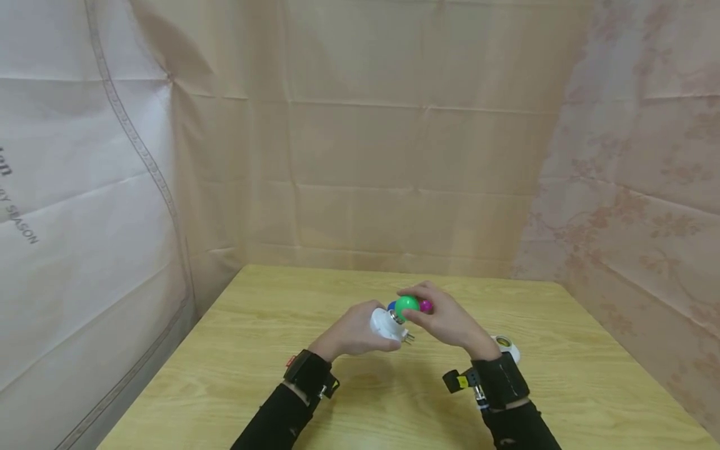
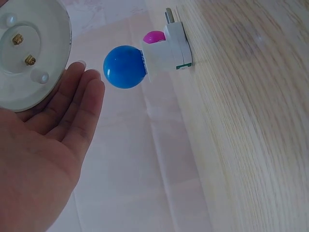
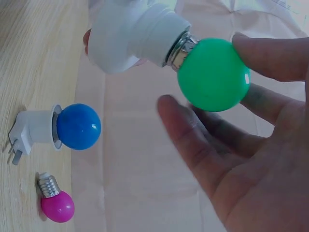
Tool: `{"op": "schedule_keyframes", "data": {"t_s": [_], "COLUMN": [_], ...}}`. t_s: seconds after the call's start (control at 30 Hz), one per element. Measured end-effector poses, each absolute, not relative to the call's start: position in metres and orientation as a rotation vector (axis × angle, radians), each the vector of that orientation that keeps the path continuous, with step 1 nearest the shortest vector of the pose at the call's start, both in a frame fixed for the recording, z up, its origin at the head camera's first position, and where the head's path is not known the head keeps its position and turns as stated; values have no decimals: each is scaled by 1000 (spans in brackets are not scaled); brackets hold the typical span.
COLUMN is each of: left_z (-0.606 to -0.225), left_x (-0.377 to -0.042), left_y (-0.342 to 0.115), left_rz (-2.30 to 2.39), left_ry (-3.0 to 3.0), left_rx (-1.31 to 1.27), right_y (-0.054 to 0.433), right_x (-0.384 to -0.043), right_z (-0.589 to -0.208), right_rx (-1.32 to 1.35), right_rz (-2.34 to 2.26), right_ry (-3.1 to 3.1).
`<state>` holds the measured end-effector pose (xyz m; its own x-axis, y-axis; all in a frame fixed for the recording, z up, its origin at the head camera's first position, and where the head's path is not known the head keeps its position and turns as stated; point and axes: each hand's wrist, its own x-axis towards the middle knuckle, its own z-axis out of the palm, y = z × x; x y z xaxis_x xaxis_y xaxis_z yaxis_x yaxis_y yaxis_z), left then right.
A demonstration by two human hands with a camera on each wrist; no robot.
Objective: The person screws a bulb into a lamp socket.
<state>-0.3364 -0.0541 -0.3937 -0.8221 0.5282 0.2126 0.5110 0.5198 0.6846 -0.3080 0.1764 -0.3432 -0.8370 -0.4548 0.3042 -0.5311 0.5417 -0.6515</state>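
My left hand (image 1: pixel 360 328) grips a white round-based lamp holder (image 1: pixel 384 323); the left wrist view shows the base's underside (image 2: pixel 36 72) with two brass screws. A green bulb (image 3: pixel 212 75) sits at the holder's mouth, tilted, with part of its metal screw cap showing. Thumb and fingers of my right hand (image 1: pixel 441 315) are around the green bulb and touch it. Beyond the hands, a blue bulb (image 3: pixel 78 126) is fitted in a white plug-in socket (image 3: pixel 36 126) with metal prongs. Beside it lies a loose magenta bulb (image 3: pixel 58 207), its screw cap bare.
Another white lamp holder (image 1: pixel 506 345) stands on the wooden table (image 1: pixel 562 400), partly behind my right wrist. Beige cloth (image 1: pixel 360 144) hangs behind the table, with white cloth (image 1: pixel 84 219) on the left and floral cloth (image 1: pixel 647 219) on the right.
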Motion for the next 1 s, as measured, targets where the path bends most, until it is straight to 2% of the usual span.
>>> {"op": "schedule_keyframes", "data": {"t_s": [0.6, 1.0], "left_z": [-394, -394], "left_x": [-336, -335], "left_y": [-53, -54], "left_rz": [1247, 1247], "left_ry": [2692, 2683], "left_rx": [920, 907], "right_y": [188, 187], "right_x": [-311, -310], "right_z": [-343, -341], "right_rx": [1136, 1065], "right_rz": [1294, 1265], "right_ry": [-2555, -2602]}}
